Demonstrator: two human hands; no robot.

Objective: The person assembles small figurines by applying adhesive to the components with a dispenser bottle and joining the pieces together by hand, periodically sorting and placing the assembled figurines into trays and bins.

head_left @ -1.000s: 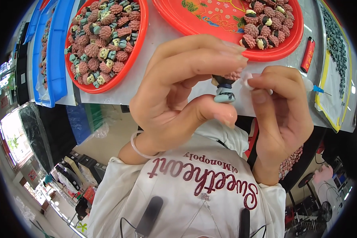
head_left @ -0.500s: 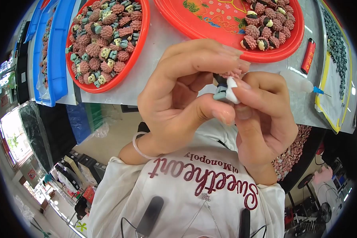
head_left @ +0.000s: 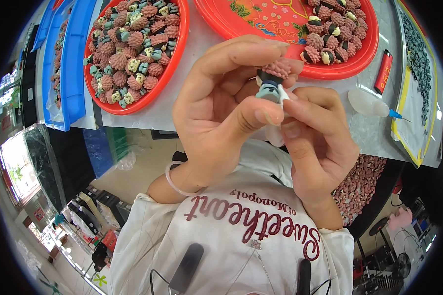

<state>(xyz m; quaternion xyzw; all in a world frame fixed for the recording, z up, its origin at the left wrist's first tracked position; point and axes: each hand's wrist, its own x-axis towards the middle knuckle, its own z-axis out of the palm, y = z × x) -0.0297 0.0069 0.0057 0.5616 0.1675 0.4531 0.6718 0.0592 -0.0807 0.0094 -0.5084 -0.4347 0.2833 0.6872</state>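
Between the thumb and fingers of my left hand [head_left: 209, 115] is a small figurine [head_left: 269, 89], raised above the table's near edge. It has a ridged pink top, a black part beneath and a grey-blue lower body. My right hand [head_left: 320, 140] pinches a soft white wad, perhaps tissue or cotton [head_left: 274, 136], between thumb and index finger. One tip of the wad touches the figurine's right side; its lower part hangs below my left thumb. My fingers cover part of both things.
To the left, a red basin [head_left: 185, 34] holds many similar figurines, beside blue trays [head_left: 75, 64]. A red tray [head_left: 266, 30] with more lies ahead. On the right are a red lighter [head_left: 383, 73], a needle-tipped bottle [head_left: 365, 103] and a yellow-edged sheet [head_left: 401, 115] with dark pieces.
The figurine shows more of its pink top and grey-blue body. Both hands have shifted slightly left, and the white wad has moved lower, partly under my left thumb.
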